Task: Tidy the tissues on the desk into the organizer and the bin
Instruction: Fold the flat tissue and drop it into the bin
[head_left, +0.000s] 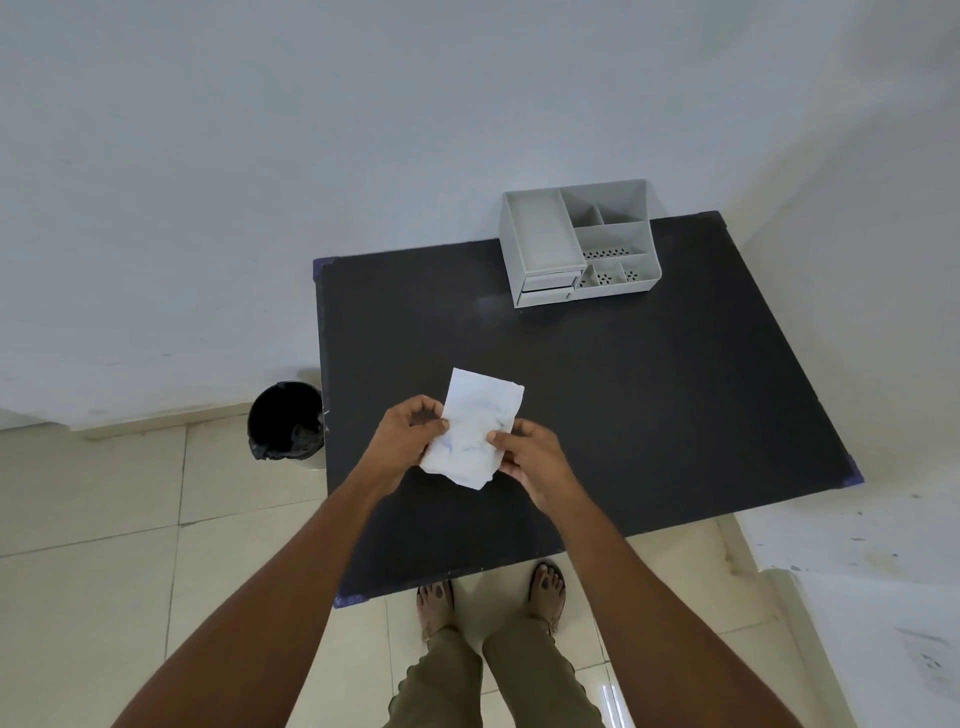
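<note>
While both pinch a white tissue (474, 427) above the desk (649, 405), left hand (404, 434), right hand (530, 457), grey organizer (576, 244) far corner, bin (285, 421) beside.

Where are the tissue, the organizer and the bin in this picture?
tissue (475, 426): head view, on the middle of the white sheet held by both hands.
organizer (537, 234): head view, on the floor of its large left compartment.
bin (283, 415): head view, on the black liner inside.
</note>
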